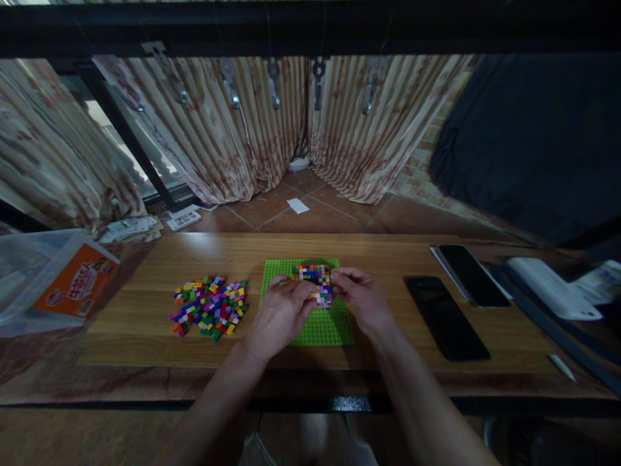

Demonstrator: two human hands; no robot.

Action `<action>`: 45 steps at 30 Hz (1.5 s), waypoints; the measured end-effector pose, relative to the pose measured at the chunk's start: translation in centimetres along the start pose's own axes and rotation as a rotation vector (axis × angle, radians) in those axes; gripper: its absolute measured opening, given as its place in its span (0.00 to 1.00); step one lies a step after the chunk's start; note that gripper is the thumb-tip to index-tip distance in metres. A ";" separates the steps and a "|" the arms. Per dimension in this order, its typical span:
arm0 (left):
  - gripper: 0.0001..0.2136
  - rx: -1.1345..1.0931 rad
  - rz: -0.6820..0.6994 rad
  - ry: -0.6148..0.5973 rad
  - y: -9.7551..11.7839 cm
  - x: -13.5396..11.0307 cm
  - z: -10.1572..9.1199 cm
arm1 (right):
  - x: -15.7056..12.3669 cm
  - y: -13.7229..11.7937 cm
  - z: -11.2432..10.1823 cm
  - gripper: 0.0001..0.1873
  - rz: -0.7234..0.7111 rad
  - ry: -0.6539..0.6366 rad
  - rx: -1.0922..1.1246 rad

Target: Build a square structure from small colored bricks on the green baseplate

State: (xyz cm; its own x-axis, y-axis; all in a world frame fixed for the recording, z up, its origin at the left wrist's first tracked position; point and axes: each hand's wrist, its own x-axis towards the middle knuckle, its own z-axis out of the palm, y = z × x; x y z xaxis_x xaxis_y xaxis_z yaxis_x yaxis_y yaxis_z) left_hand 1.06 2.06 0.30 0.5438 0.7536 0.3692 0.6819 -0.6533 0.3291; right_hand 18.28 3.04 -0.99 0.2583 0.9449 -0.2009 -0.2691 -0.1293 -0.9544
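Note:
A green studded baseplate (323, 331) lies on the wooden board. On its upper part stands a low, multicoloured structure of small toy bricks (321, 279). My left hand (284, 309) rests over the left side of the plate, fingers curled and thumb and index tips against the structure's left edge. At its right edge, the fingertips of my right hand (361, 294) are pinched together close to the bricks. Whatever sits between the fingertips of either hand is too small or hidden to make out. To the left is a loose pile of toy bricks (209, 307) in many colours.
Two dark phone-like devices, one nearer (446, 317) and one farther (473, 275), lie on the right of the wooden board (140, 336). A clear plastic tub (29, 259) with an orange label stands at the far left. A white object (553, 288) lies at the far right.

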 end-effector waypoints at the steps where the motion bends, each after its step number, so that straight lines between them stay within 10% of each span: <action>1: 0.03 0.002 -0.005 0.006 0.0 0.0 0.1 | 0.0 0.0 0.1 0.13 0.008 -0.013 0.002; 24: 0.08 -0.014 0.098 0.120 -0.5 -0.3 0.9 | -0.6 -0.3 0.7 0.13 0.091 -0.027 -0.007; 45: 0.08 -0.202 -0.158 0.274 -2.1 -1.0 -0.1 | -0.6 -0.7 -0.6 0.15 -0.152 -0.188 -0.154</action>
State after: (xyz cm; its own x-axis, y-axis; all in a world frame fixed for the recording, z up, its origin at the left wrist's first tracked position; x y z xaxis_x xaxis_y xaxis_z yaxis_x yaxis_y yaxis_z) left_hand -0.99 2.66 -0.65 0.2695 0.8168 0.5100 0.6222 -0.5519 0.5551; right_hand 18.88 2.33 -0.32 0.1047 0.9943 -0.0224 -0.0924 -0.0127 -0.9956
